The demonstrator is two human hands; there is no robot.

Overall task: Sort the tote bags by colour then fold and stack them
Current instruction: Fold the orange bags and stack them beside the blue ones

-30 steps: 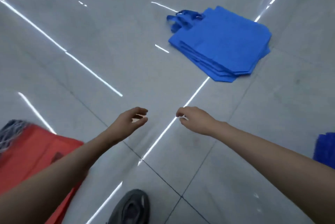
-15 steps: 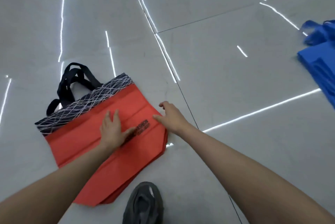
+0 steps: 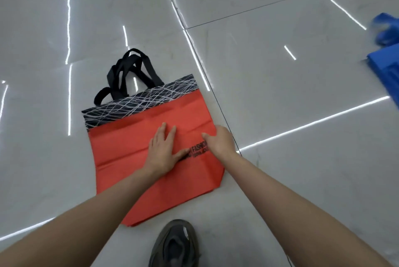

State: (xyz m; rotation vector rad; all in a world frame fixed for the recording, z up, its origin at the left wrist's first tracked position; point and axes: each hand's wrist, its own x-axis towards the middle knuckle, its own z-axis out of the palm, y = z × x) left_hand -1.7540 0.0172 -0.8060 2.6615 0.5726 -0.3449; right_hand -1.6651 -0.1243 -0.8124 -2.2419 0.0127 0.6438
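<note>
Under both hands, in the head view, lies the red tote bag [image 3: 129, 158], flat on the tiled floor [image 3: 280, 72]. Its patterned black band [image 3: 138, 102] and black handles [image 3: 131, 65] lie beyond the fingertips. The left hand [image 3: 164, 150] presses on the middle of the red panel, palm down, fingers straight and slightly spread. The right hand [image 3: 220, 142] sits just beside it at the bag's right edge, thumb pointing toward the printed lettering [image 3: 199, 148].

By my reading the colours are already separated: the blue tote bags [image 3: 386, 70] lie well off to the right of the right hand, apart from the red. The red bag looks smoothed but not yet folded, its handles loose, so folding and stacking remain.

The right fingers run over the bag's edge and out of sight, so I cannot tell whether they pinch the cloth or merely rest there. Layered edges at the near right corner hint at more than one red bag, though the count is unclear. The blue pile is blurred and cut by the frame. A dark shoe [image 3: 174, 243] stands nearer than the wrists.
</note>
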